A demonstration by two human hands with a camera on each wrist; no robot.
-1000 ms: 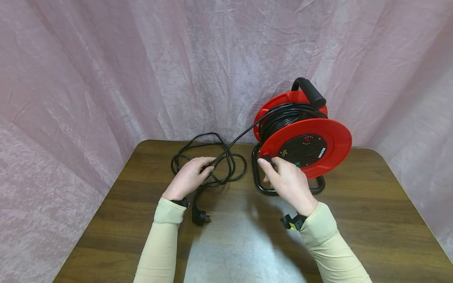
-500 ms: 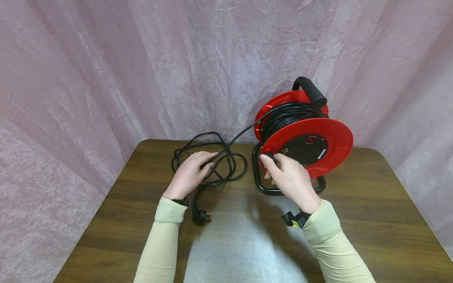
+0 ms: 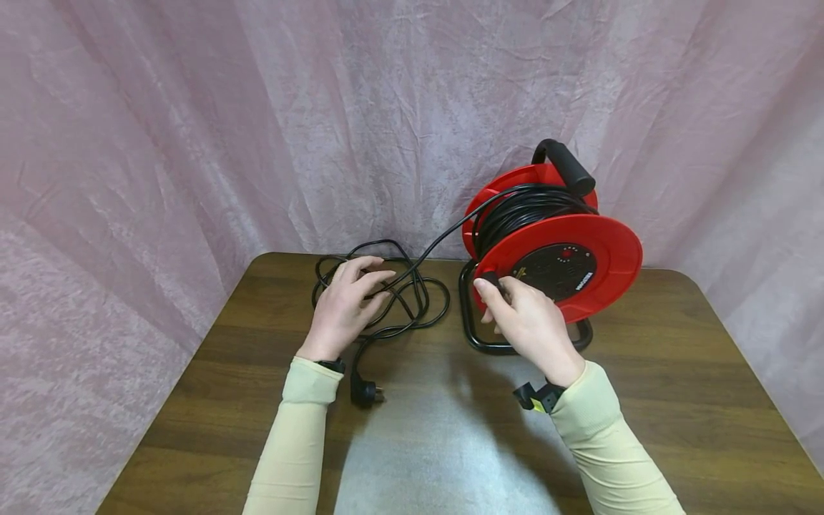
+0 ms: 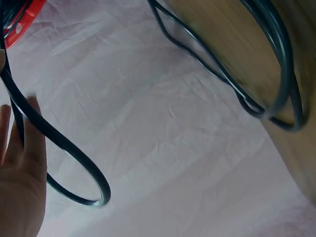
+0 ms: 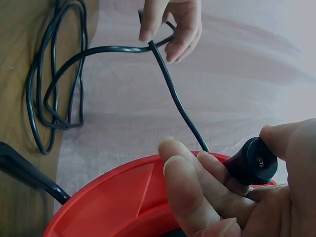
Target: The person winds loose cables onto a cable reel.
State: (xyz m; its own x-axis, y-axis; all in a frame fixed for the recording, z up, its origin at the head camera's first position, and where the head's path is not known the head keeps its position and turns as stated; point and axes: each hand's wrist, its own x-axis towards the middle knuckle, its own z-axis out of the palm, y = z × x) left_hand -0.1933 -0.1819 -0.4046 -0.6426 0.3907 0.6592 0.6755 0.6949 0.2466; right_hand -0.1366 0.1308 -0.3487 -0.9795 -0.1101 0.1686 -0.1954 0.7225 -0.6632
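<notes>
A red cable reel (image 3: 605, 250) with black cable wound on its drum stands at the back right of the table. My right hand (image 3: 531, 325) pinches the black winding knob (image 5: 253, 162) on its front disc between thumb and fingers. From the drum a black cable (image 3: 444, 234) runs down to the left, toward my left hand (image 3: 337, 311). That hand has its fingers spread and fairly straight, raised over the loose loops. In the left wrist view the cable lies across its fingers (image 4: 34, 140), which do not close round it.
Loose cable loops (image 3: 425, 315) lie at the table's back left. The cable's plug (image 3: 365, 393) rests nearer the front. A black tube frame (image 3: 473, 336) and a carry handle (image 3: 569, 172) belong to the reel. Behind the wooden table (image 3: 676, 400) hangs a pink curtain (image 3: 347, 129).
My left hand has loosened its grip on the cable, spreading its fingers and rising slightly. The reel has turned a little, with my right hand still on the knob.
</notes>
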